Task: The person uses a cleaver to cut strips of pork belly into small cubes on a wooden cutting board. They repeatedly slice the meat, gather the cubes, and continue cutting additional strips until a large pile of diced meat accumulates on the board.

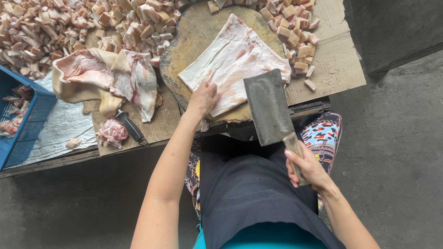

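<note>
Your left hand (203, 98) presses flat on the pale, flat sheet of raw pork skin (233, 60) lying on the round wooden chopping block (194, 32), while your right hand (307, 168) grips the raised steel cleaver (268, 107), so the cutting step looks in hand, calling for fingers kept clear.

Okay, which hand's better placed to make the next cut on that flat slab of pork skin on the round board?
Probably the right hand: it grips the cleaver, whose blade hangs over the near edge of the chopping board. The left hand holds no tool; its fingers press the pork skin slab flat.
</note>
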